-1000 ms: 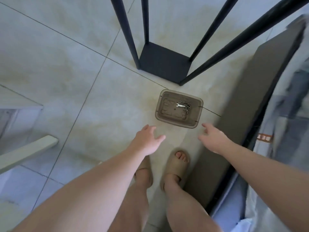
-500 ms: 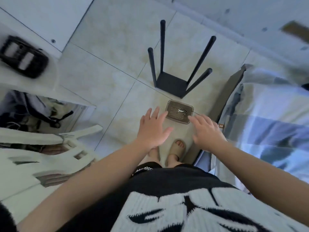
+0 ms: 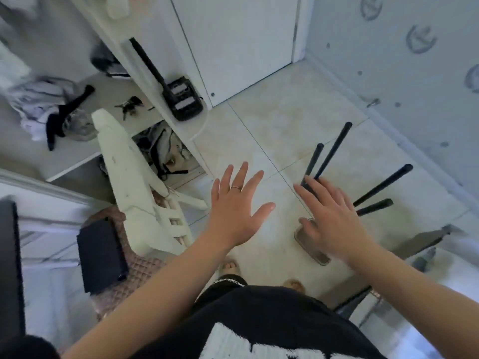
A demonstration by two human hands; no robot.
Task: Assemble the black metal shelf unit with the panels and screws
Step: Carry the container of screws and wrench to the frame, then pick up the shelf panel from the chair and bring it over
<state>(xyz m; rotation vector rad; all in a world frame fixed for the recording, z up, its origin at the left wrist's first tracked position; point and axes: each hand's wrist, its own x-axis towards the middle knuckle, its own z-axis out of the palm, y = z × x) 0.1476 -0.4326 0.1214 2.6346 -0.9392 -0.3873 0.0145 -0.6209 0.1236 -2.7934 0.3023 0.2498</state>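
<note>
The person is standing over a pale tiled floor [image 3: 272,120] and holding both hands out in front, palms down. The left hand [image 3: 234,208] is spreading wide with straight fingers and a thin ring, gripping nothing. The right hand [image 3: 334,218] is likewise splaying flat and carrying nothing. The black metal shelf frame [image 3: 381,185] is standing on the floor ahead and to the right, its four slim round posts rising towards the camera, so its long axis is running upright. The right hand is lying nearer to it and is covering the frame's base in this view; whether it is touching cannot be told. Beneath that hand a translucent brown plastic tray [image 3: 311,248] is sitting on the floor, its contents hidden. A dark flat board [image 3: 420,239] is lying further right, and a black rectangular panel [image 3: 101,257] is resting well apart to the left, beyond a white plastic chair [image 3: 145,203]. Any reach for the frame is probably falling to the right hand. White lettering is showing on the black shorts [image 3: 228,281], too small to read.
</note>
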